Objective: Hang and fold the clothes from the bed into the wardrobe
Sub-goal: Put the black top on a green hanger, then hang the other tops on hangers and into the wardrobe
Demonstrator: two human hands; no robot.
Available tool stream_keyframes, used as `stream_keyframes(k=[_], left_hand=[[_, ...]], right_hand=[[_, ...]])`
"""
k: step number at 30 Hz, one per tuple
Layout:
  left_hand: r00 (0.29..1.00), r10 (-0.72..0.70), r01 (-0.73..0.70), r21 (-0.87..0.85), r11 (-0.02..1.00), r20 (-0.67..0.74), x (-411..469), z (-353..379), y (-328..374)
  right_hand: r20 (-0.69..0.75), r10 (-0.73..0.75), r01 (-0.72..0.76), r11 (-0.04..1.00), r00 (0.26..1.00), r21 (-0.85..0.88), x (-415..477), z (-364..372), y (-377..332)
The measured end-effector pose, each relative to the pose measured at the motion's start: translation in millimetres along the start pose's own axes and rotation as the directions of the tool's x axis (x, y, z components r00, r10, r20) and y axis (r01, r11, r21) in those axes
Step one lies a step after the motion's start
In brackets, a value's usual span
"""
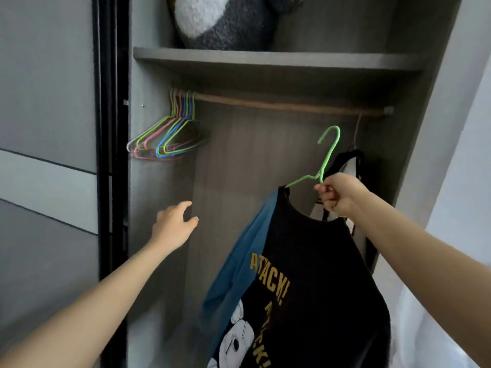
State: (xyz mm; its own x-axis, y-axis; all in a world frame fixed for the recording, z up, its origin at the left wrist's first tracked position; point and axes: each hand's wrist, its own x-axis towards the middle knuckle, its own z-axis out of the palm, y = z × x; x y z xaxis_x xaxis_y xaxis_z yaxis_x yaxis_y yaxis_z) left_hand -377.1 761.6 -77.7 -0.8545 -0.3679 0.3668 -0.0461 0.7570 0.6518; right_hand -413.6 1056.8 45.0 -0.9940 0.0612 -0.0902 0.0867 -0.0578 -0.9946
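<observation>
black printed t-shirt with blue sleeve (313, 274) hangs on a green wire hanger (326, 158), pinched by the right hand (337, 196) below the wooden wardrobe rail (279, 104); left hand (172, 227) open, fingers relaxed.

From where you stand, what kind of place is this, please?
Most likely a bedroom wardrobe: a rail under a shelf, spare hangers bunched at one end, and the right hand holding a shirt on a green hanger.
</observation>
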Motion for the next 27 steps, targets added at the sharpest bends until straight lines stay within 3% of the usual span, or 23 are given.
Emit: stream_keyframes(k=[8,12,19,27], left_hand=[[0.969,0.247,-0.245,0.217,0.945,0.018,70.0,25.1,25.4],[0.955,0.289,-0.254,0.324,0.911,-0.063,126.9,29.6,27.7],[0.954,0.282,-0.238,0.315,0.919,-0.103,209.4,38.9,20.7],[0.928,0.366,-0.341,0.231,0.911,-0.074,266.2,77.1,23.4]], right_hand=[[-0.131,-0.146,0.15,0.988,0.981,0.023,82.7,12.1,-61.4],[-0.227,-0.211,0.226,0.973,0.951,0.045,117.6,4.4,-93.9],[-0.364,-0.239,0.254,0.967,0.9,-0.006,173.9,1.7,-114.0],[-0.466,-0.241,0.241,0.969,0.852,-0.061,233.5,-3.8,-133.3]])
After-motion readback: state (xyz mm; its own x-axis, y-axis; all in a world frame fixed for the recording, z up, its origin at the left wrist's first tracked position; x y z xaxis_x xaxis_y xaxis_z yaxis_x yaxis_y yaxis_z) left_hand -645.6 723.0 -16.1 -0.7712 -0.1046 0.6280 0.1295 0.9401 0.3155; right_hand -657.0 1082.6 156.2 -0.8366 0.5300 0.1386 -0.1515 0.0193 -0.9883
